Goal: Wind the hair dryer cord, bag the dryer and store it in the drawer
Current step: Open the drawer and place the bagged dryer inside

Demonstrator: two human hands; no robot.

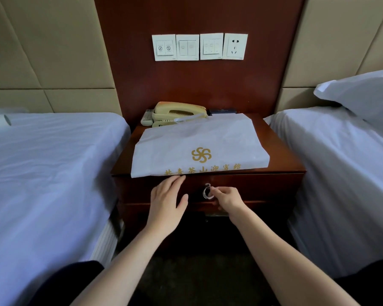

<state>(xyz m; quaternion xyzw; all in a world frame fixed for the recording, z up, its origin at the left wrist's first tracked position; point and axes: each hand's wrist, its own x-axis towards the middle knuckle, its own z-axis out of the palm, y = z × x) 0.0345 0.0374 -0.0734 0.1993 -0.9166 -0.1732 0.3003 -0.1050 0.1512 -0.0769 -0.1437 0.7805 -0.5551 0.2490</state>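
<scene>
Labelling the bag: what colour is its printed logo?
Gold logo on a white bag, seen in the head view.

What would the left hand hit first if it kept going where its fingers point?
Probably the white bag, at its front edge: the left hand points straight at it. Depth is unclear, so the drawer front might come first.

Bag (199,149) overhanging shut drawer (241,188)

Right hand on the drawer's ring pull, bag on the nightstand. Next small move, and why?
Likely draw the ring pull toward the body with the right hand to slide the drawer open: it looks shut, the fingers pinch the ring, and the white bag lies on the nightstand, unstored.
</scene>
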